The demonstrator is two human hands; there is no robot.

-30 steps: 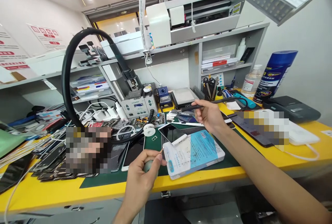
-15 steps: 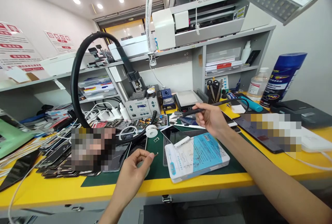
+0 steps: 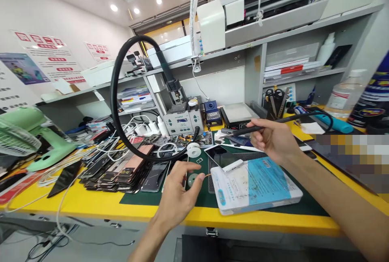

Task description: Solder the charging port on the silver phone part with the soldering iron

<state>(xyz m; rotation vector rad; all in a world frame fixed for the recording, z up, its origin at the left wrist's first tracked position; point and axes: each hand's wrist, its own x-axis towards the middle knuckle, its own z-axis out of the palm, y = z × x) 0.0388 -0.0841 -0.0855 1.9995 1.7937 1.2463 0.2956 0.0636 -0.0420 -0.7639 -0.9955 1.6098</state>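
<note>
My right hand (image 3: pixel 275 138) grips the black handle of a soldering iron (image 3: pixel 244 130), its tip pointing left over the back of the mat. A cable runs off the iron's rear end to the right. Lower left, my left hand (image 3: pixel 179 191) has its thumb and forefinger spread apart. At the thumb's tip shows a thin copper-coloured sliver (image 3: pixel 208 175), too small to identify. Between these fingers a round pale green disc (image 3: pixel 191 179) lies on the mat. A phone (image 3: pixel 221 157) rests against a white and blue box (image 3: pixel 258 185), a small white bar at its lower edge.
Several stacked phone parts (image 3: pixel 130 169) and cables lie left on the yellow bench (image 3: pixel 100 203). A white spool (image 3: pixel 193 150) stands near the black hose (image 3: pixel 114 92) of a grey station (image 3: pixel 183 122). A green fan (image 3: pixel 45 136) is far left; a clear bottle (image 3: pixel 345 94) stands right.
My left thumb and forefinger have parted from a pinch. The view has swung left, bringing the green fan further in. My right hand keeps the soldering iron in much the same place.
</note>
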